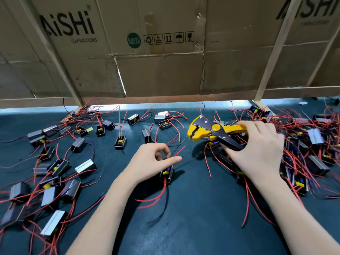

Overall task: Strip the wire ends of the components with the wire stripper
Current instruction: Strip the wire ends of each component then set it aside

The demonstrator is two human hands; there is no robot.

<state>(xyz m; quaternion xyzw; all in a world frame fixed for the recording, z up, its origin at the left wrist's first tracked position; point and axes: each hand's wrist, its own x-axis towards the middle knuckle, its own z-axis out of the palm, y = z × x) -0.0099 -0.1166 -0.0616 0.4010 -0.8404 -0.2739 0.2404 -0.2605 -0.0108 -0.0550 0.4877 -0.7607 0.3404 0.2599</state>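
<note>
Right hand wraps its fingers around the handles of the yellow-and-black wire stripper, head pointing left, held just above the dark counter. Left hand pinches thin wires between thumb and curled fingers, right over a small black component. The wire tips sit just short of the stripper's open head. More red-wired components lie scattered left and right.

Both bare forearms reach in from the bottom, left hand palm down with thumb and curled forefinger pinching, right hand also knuckles up, its fingers wrapped round something it's gripping.
</note>
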